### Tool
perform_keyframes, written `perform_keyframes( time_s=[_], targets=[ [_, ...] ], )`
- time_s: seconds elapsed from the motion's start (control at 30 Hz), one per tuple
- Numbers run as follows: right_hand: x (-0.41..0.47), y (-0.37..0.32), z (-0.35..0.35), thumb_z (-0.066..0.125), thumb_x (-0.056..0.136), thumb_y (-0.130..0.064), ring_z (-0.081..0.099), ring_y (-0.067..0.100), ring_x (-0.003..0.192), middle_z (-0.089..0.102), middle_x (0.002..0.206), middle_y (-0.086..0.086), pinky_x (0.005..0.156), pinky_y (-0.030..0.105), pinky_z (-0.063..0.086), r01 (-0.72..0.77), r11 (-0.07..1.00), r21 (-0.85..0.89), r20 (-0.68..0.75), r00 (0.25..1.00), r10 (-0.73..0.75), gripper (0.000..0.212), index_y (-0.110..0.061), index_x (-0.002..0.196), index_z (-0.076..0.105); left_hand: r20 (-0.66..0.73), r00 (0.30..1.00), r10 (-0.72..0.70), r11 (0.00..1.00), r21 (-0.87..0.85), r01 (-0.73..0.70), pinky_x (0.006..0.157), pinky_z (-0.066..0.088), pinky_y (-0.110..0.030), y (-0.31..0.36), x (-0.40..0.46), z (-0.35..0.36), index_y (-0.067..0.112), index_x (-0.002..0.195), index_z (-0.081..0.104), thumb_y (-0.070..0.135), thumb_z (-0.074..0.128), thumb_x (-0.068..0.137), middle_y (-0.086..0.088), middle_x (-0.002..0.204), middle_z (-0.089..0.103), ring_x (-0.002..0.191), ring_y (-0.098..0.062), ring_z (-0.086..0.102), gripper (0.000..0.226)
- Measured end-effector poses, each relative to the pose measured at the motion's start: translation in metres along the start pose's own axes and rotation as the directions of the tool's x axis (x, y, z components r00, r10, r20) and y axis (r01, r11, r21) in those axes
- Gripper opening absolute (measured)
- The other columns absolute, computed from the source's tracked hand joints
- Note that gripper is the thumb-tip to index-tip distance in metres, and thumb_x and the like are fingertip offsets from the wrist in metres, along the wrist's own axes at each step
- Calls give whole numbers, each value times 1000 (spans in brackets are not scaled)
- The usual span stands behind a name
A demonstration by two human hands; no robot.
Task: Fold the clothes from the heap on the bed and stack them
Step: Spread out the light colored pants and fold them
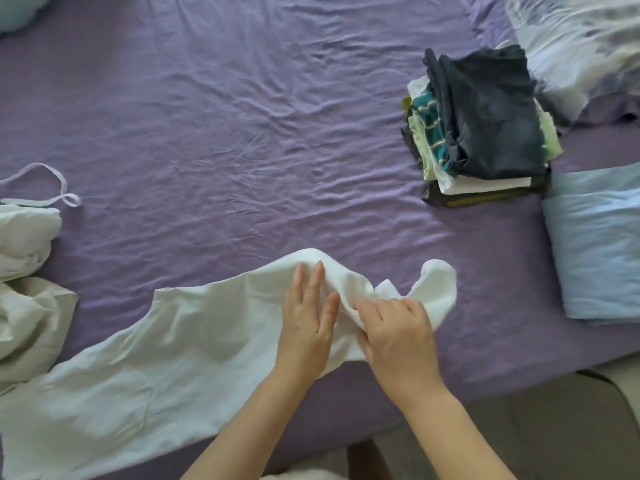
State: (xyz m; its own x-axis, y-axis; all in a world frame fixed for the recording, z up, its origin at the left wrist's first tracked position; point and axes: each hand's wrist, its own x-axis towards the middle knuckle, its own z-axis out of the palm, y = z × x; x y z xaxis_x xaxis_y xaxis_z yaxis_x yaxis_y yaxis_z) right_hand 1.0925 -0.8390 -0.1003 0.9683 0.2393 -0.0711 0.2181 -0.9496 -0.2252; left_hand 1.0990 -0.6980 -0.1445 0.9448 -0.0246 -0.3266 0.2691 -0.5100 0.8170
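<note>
On the near edge of the purple bed (242,116), a left hand (306,327) presses flat-fingered on limp white trousers (166,341) while the right hand (398,336) pinches a bunched leg end. Light, soft cloth, likely best taken at hems. Folded stack (485,126) sits far right; white heap (24,271) left.

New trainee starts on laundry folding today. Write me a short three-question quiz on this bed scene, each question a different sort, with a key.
1. True or false: the left hand lies flat with straight fingers on the white garment.
2. Multiple choice: what lies on top of the stack of folded clothes? A) a dark navy piece B) a red towel C) a yellow shirt
3. Fill in: the right hand pinches a bunched fold of the white garment near its ____ end, as seen by the camera.

Key: 1 true; 2 A; 3 right
</note>
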Motion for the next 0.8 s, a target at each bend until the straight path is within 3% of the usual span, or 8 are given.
perform_keyframes(
  time_s=[0.07,0.13,0.27,0.43,0.53,0.63,0.7,0.8],
  targets=[
    [-12,18,21,75,76,-32,60,19,100,63,100,-7,98,43,40,-50,998,-38,291,955,59,41,-21,113,63,155,985,-74,964,265,31,116,5,-23,-14,0,20,42,148,11,50,33,98,0,161,-6,147,-13,-1,55],
    [-21,40,42,48,92,-52,32,17,136,47,133,-13,115,45,14,-197,978,68,495,858,138,48,-28,133,48,299,932,-206,873,486,37,117,10,-34,-27,-1,37,36,152,2,47,33,100,-11,160,-9,147,-24,4,61],
    [-19,80,54,60,91,-31,32,36,137,53,134,12,109,50,26,-429,883,189,161,901,403,31,-14,116,65,370,865,-338,803,593,60,115,19,-43,-36,6,53,33,152,-6,39,40,99,-18,159,-3,146,-30,9,70],
    [-9,116,46,67,84,-26,44,32,121,42,137,17,90,36,38,-845,381,376,399,519,756,62,-14,139,41,253,872,-420,805,548,229,101,38,-40,-11,20,43,40,146,28,15,39,94,-10,138,35,125,-32,36,59],
    [-10,107,31,62,83,-7,56,22,91,61,100,-2,70,28,41,-665,276,694,280,602,748,29,-22,106,56,50,955,-294,853,465,238,95,42,-37,20,23,39,29,136,48,26,44,96,-6,131,42,119,-25,42,40],
    [-1,79,2,66,83,-7,59,12,70,63,76,-9,59,25,49,-414,-3,910,308,674,672,21,-24,88,55,112,924,-366,930,31,365,91,48,-35,56,25,35,23,130,54,40,47,96,1,125,53,106,-15,56,38],
    [9,56,-17,68,84,-10,61,13,70,65,77,-6,61,28,53,-326,-157,932,356,743,567,17,-22,90,57,211,856,-472,801,-304,516,84,55,-38,77,24,21,28,118,58,54,49,93,7,114,59,97,-12,61,37],
    [18,16,-31,66,86,-9,65,19,81,67,91,1,74,37,55,-325,-132,937,350,849,396,19,-25,91,58,378,786,-489,558,-557,616,78,57,-35,82,19,-14,32,108,63,69,52,80,-3,109,69,96,-18,68,48]
  ],
)
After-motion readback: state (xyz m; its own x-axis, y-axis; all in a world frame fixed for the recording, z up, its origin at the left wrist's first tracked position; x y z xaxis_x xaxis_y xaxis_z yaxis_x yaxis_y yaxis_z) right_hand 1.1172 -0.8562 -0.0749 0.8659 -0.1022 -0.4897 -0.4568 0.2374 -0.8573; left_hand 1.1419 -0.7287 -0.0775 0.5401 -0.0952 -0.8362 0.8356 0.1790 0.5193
